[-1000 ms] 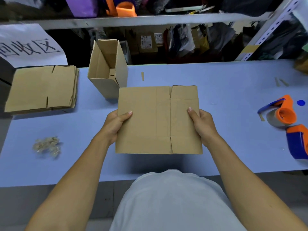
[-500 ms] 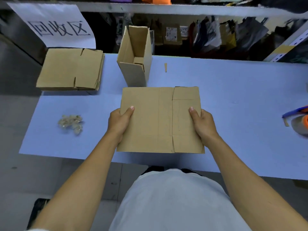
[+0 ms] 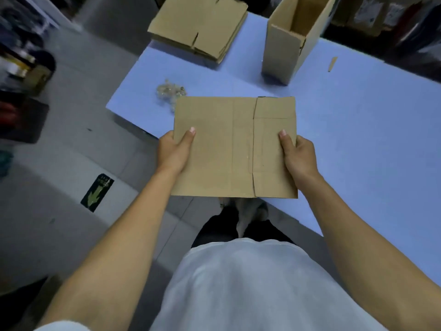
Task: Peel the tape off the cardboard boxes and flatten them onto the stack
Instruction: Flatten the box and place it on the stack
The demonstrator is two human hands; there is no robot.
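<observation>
A flattened cardboard box (image 3: 229, 149) is held level above the near left corner of the blue table (image 3: 358, 144). My left hand (image 3: 175, 152) grips its left edge, thumb on top. My right hand (image 3: 298, 155) grips its right edge the same way. The stack of flattened boxes (image 3: 198, 25) lies at the table's far left corner. An open, upright cardboard box (image 3: 288, 39) stands behind the held one, to the right of the stack. A clump of peeled clear tape (image 3: 170, 91) lies on the table just beyond the held box's left corner.
A small cardboard strip (image 3: 332, 64) lies right of the upright box. Grey floor with an arrow sticker (image 3: 96, 192) spreads to the left of the table. Dark clutter (image 3: 21, 75) sits at the far left. Shelves with goods line the back.
My view has swung left and turned, so the table now runs diagonally and the tape dispensers are out of frame. The flattened box, still held in both hands, has shifted toward the table's left corner.
</observation>
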